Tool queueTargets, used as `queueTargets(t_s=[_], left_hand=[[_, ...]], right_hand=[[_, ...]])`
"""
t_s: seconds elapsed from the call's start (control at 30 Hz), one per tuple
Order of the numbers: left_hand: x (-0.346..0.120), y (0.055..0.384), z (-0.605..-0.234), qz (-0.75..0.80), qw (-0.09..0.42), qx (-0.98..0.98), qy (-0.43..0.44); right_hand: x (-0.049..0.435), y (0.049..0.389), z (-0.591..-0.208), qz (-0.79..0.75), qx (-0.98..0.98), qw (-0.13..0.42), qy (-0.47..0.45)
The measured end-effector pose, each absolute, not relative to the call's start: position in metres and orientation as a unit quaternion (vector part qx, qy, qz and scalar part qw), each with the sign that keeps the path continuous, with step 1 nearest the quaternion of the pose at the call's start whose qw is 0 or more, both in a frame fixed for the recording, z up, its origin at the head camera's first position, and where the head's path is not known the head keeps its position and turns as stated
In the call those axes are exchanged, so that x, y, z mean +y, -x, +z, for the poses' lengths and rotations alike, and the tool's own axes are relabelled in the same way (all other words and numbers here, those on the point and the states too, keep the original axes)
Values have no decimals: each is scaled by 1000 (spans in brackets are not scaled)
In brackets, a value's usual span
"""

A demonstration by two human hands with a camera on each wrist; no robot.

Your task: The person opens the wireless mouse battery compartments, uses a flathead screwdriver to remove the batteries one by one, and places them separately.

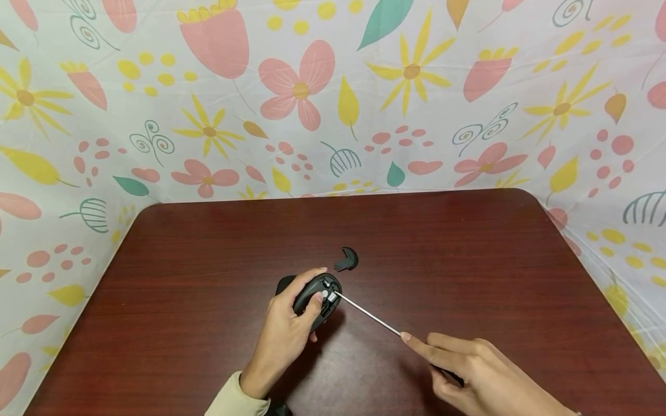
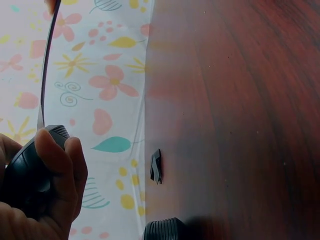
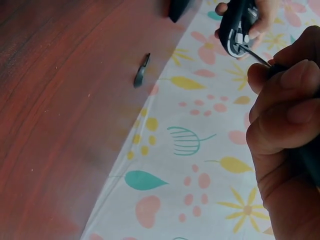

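A black computer mouse (image 1: 308, 293) is gripped in my left hand (image 1: 283, 326), held above the table with its opened underside facing up. Inside its recess a small silvery part and a pale round spot show near my thumb. My right hand (image 1: 476, 367) holds a screwdriver (image 1: 370, 315) by its dark handle, the index finger stretched along the thin metal shaft. The screwdriver's tip is right at the open recess, as the right wrist view also shows on the mouse (image 3: 231, 30). Beyond the mouse, a curved black cover (image 1: 352, 259) lies on the table.
The dark red-brown wooden table (image 1: 208, 248) has rounded far corners. Behind my left hand is another black object (image 1: 284, 283), partly hidden; its ribbed end (image 2: 162, 229) appears in the left wrist view. A floral cloth (image 1: 364, 144) hangs around the table's back and sides.
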State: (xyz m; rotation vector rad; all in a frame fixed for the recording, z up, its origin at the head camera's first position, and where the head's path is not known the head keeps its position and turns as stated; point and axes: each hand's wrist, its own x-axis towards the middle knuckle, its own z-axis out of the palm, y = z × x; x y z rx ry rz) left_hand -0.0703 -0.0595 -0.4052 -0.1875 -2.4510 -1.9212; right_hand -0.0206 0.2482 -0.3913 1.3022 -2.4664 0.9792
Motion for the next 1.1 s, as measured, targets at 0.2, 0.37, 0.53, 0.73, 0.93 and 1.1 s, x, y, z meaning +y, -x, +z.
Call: queueTargets(t_s=[0.2,0.37,0.53,0.73,0.93,1.1], left_hand=[[-63,72,-406,-613,19,-788,49],[-64,71,-406,-627,11,-778,41],[-64,71,-409,-648,5,-760,39],[-68,72,-413,-673,-11,-738,55],[-72,75,-415,-698,-50,-711,71],[-72,76,-415,-707,-63,-701,71]], right_hand=[[244,20,-389,329,-830,103,-439],[244,21,-386,319,-840,95,-428],[245,21,-386,316,-839,104,-432],[243,20,-381,302,-845,126,-423],[242,19,-377,304,-842,136,-424],[244,18,-380,308,-845,137,-415]])
